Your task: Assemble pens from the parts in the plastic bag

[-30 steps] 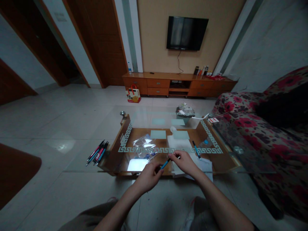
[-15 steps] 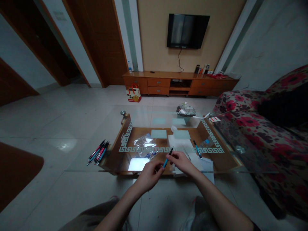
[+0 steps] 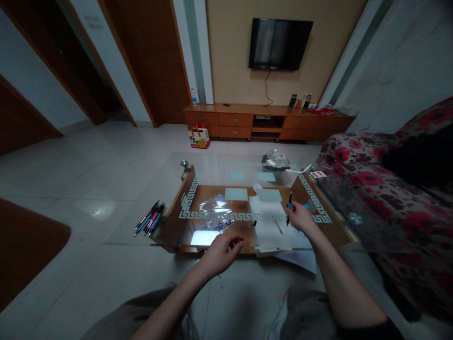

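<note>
My right hand (image 3: 301, 218) is at the right of the glass coffee table, its fingers closed on a blue pen (image 3: 289, 206) with a black end pointing up. My left hand (image 3: 223, 251) hovers over the near table edge, fingers loosely curled and a little apart, with nothing visible in them. Between the hands, a small black piece (image 3: 255, 223) shows by the left edge of the white paper (image 3: 265, 238). A thin, pale rod like a pen refill (image 3: 278, 227) is on the paper.
Several pens (image 3: 150, 218) lie in a bundle at the table's left end. A clear plastic bag (image 3: 214, 212) is left of the paper. Toward the far edge are a dark basket of bags (image 3: 275, 162) and a red-and-white card (image 3: 318, 174). A floral sofa (image 3: 357, 160) stands at right.
Both hands were together on a blue pen in the middle. My right hand has moved right to where another pen lay; my left hand has stayed near the middle, without a visible pen.
</note>
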`<state>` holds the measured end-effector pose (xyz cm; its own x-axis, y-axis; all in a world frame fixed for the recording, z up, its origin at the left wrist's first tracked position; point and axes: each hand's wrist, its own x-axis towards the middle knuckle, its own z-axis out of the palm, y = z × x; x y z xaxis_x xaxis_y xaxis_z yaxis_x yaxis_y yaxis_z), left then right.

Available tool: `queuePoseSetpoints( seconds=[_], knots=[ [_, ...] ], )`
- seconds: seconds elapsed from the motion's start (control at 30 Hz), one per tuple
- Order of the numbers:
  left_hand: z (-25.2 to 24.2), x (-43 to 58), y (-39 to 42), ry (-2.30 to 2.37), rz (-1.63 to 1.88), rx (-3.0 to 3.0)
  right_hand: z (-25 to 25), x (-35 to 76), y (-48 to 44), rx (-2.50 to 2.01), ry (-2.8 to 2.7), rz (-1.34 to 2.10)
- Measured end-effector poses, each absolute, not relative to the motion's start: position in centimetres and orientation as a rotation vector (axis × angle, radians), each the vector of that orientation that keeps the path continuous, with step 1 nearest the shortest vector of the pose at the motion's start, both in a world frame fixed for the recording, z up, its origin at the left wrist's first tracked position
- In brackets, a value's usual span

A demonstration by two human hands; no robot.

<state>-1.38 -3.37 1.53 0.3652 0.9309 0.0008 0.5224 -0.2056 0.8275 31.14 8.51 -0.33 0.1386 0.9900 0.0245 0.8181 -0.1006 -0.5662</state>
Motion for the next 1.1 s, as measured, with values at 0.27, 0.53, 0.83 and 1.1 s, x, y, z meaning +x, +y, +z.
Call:
queuePoseSetpoints(
  seconds=[0.27,0.53,0.83,1.1],
  knots=[
    [1.7,-2.3,-3.7,1.281,0.642,1.952,-2.2,35.9,9.2,-2.318,-1.732,0.174],
    [2.8,-3.9,-3.8,1.287,0.6,2.06,-2.9,35.2,8.9,-2.304,-1.738,0.215],
    [3.1,-4.0,-3.5,1.237,0.658,2.033,-1.1,33.3,8.6,-2.112,-1.648,0.23],
    [3.3,-2.0,-2.8,1.182,0.882,1.693,1.4,21.3,4.1,-1.365,-1.376,1.261]
  ],
)
